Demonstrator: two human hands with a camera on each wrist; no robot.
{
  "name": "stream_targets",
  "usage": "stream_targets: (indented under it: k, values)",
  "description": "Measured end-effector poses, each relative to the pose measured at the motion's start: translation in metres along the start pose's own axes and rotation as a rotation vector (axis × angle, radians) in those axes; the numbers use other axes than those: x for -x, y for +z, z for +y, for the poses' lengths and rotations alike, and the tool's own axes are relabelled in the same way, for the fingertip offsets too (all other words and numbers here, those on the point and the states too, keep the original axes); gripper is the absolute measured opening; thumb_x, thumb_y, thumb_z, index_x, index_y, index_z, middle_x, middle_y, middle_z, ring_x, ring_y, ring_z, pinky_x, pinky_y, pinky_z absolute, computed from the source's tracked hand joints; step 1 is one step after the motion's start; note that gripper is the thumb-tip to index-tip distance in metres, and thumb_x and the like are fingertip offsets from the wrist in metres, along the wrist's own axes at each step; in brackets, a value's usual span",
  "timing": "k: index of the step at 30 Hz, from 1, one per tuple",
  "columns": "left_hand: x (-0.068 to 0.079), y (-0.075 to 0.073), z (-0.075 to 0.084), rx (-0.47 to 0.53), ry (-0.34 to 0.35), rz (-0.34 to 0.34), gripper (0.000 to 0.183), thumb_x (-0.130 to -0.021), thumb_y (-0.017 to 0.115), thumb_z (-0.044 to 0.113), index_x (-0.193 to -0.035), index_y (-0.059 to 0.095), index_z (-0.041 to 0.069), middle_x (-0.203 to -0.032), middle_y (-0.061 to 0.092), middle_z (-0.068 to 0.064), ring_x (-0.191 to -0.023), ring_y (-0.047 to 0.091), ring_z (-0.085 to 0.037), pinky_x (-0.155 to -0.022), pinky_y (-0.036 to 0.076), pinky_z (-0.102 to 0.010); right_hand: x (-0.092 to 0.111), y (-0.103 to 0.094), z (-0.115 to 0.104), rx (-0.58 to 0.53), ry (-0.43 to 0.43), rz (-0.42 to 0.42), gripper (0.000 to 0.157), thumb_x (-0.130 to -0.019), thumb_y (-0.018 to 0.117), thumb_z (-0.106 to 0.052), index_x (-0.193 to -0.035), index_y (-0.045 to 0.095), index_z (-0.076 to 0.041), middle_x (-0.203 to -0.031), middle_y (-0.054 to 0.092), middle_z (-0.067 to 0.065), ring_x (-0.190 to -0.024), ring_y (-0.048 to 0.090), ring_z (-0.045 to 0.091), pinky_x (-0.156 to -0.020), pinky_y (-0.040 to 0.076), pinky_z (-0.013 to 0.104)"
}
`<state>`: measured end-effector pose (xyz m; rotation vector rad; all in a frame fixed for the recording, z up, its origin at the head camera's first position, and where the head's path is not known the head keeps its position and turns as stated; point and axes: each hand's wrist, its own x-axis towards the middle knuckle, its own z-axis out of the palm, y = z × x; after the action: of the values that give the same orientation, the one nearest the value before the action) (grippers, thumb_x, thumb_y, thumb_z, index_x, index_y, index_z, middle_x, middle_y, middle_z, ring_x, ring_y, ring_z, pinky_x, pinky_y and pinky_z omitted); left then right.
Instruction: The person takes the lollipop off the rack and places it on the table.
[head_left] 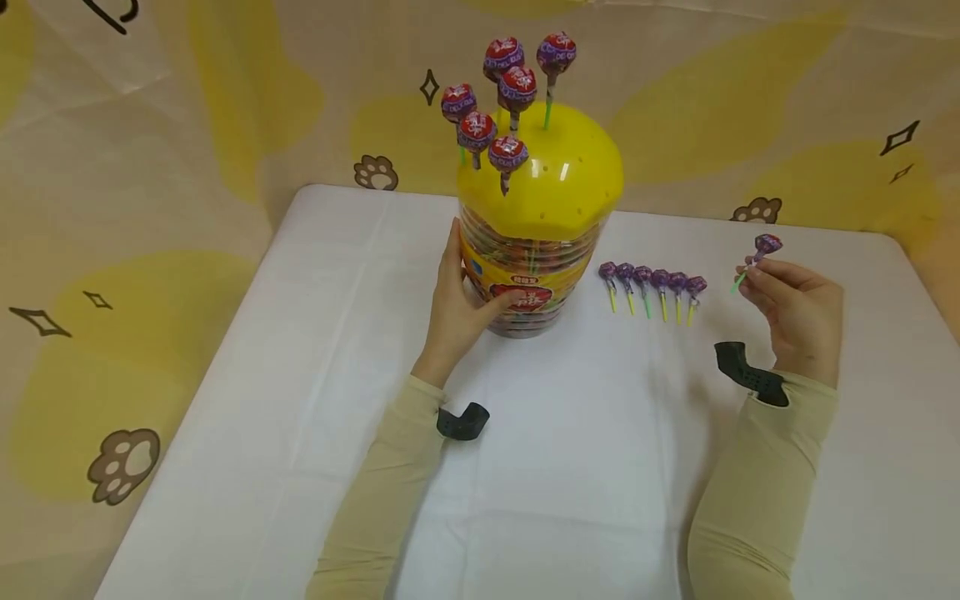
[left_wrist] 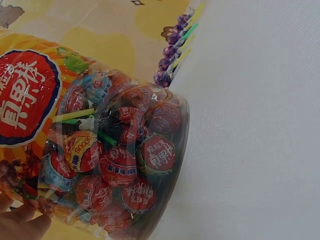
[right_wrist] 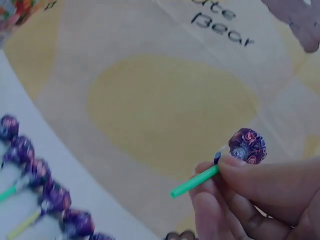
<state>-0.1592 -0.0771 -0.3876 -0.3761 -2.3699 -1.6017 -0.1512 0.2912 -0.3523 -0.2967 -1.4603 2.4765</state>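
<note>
A clear ribbed jar (head_left: 577, 287) full of wrapped lollipops stands at the back of the table, with a rounded yellow lid (head_left: 581, 175) on top. Several purple-and-red lollipops (head_left: 517, 87) stick up from the lid's left and back part; small holes show elsewhere in it. My left hand (head_left: 453, 312) grips the jar's left side, thumb across the label and fingers partly hidden behind. To the right, my right hand (head_left: 806, 312) pinches one purple lollipop (right_wrist: 248, 145) just below its candy head. Its green stick (right_wrist: 195, 181) points down and left, above the table.
Between the jar and my right hand, several purple lollipops (head_left: 642, 275) lie side by side in a row, their yellow and green sticks toward me. The white table (head_left: 570, 467) meets a yellow-and-beige patterned cloth (head_left: 697, 108) behind it. A black wrist mount (head_left: 750, 375) sits on each sleeve.
</note>
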Motion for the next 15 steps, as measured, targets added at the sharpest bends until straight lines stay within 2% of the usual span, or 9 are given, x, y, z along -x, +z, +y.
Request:
stream_targets:
  k: [8, 15]
  values:
    - [0.0, 0.0, 0.001, 0.001, -0.005, -0.006, 0.105, -0.08, 0.077, 0.02, -0.152, 0.002, 0.013, -0.154, 0.018, -0.012, -0.14, 0.022, -0.021, -0.113, 0.026, -0.038, -0.01, -0.031, 0.017, 0.107, 0.202, 0.047, 0.01, -0.08, 0.067, 0.01, -0.081, 0.074, 0.002, -0.077, 0.071, 0.008, -0.067, 0.069, 0.016, -0.064, 0.057, 0.022]
    - [0.0, 0.0, 0.0, 0.015, 0.0, -0.007, 0.104, -0.08, 0.077, 0.019, -0.152, 0.002, 0.013, -0.154, 0.017, -0.012, -0.14, 0.021, -0.021, -0.113, 0.025, -0.039, -0.018, -0.046, 0.031, 0.317, 0.349, 0.044, 0.016, -0.084, 0.067, 0.002, -0.076, 0.075, -0.009, -0.075, 0.07, 0.0, -0.064, 0.066, 0.01, -0.062, 0.056, 0.019]
